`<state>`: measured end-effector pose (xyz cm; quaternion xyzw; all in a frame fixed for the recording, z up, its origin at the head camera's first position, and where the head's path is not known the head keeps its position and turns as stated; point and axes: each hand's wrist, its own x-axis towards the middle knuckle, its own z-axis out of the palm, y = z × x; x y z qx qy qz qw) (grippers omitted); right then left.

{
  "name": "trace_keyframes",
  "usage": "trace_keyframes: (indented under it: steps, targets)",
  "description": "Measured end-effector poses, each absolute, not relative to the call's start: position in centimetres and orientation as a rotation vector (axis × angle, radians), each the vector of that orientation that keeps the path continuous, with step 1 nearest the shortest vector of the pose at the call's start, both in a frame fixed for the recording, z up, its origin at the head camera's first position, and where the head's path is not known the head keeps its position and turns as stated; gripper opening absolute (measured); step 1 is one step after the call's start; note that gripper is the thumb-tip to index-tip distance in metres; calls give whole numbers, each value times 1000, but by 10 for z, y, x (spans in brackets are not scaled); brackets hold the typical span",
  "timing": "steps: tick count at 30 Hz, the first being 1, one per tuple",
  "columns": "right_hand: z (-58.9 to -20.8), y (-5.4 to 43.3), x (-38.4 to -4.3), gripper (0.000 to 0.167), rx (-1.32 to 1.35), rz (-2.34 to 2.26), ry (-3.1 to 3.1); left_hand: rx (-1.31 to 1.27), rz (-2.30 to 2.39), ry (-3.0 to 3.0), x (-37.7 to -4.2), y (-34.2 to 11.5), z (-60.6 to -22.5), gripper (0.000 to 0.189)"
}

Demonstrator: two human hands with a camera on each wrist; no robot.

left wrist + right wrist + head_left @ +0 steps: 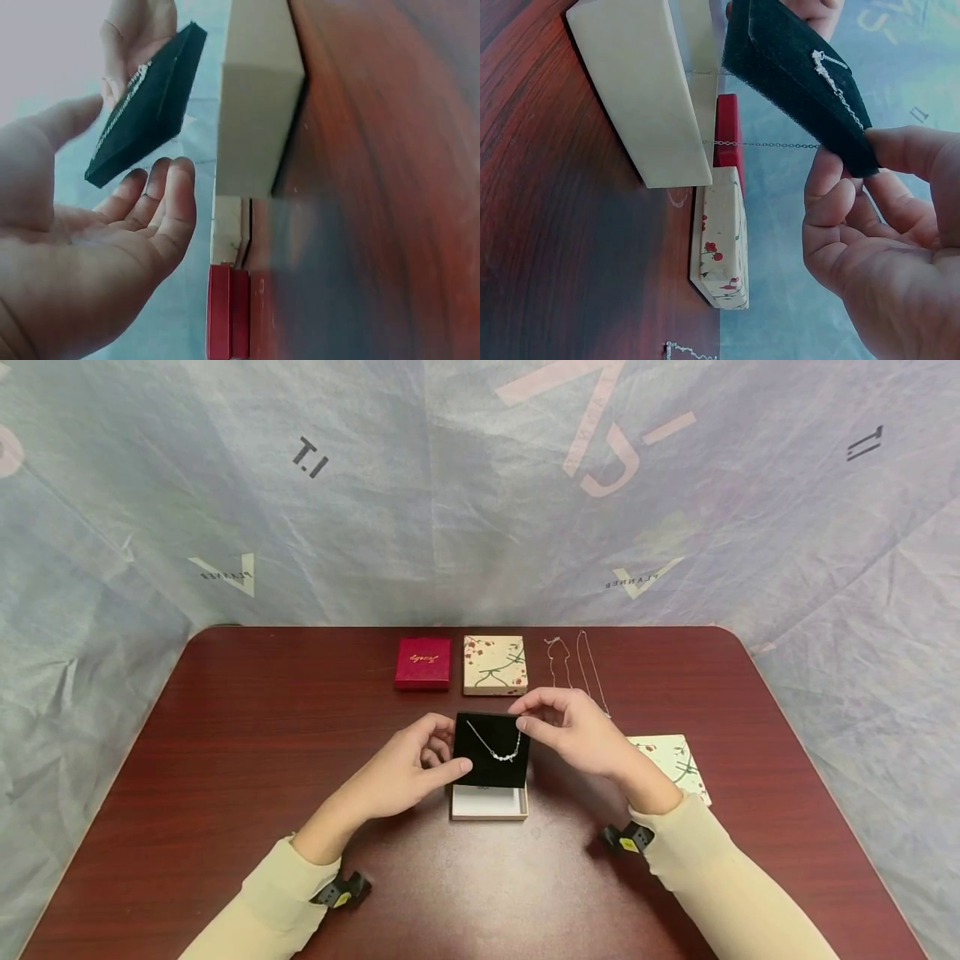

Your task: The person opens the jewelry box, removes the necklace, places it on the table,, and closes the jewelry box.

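Observation:
A black velvet jewelry pad [487,768] with a silver necklace [504,757] across its face is held tilted over an open box base [489,817]. My right hand [577,731] pinches the pad's right edge between thumb and fingers. My left hand [412,764] is at the pad's left side, its thumb over the front and its loosely bent fingers spread around the edge with gaps in the left wrist view. In the right wrist view, thin chain strands [769,144] of the necklace hang from behind the pad toward the box.
Behind the hands sit a red jewelry box [423,664] and a floral box [495,665]. Two silver chains [592,668] lie to their right. A floral lid [675,760] lies partly under the right forearm on the dark red table [262,735].

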<state>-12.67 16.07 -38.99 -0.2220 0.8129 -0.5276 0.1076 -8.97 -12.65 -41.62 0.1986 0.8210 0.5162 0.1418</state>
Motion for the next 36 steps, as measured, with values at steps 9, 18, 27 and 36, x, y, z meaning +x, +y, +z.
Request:
trace_keyframes:
  steps: [9,18,27,36]
  targets:
    - [-392,160,-129,17,-652,-1556,2395,407,1581,2318,-89,-121,-416,37]
    - [-396,158,-130,18,-659,-1546,2406,374,1630,2294,-89,-118,-420,34]
    - [-397,160,-126,23,-782,-1466,2632,327,1671,2264,-89,-119,-421,32]
    - [-389,154,-111,22,-1279,-1041,2937,329,1685,2241,-90,-119,-419,30]
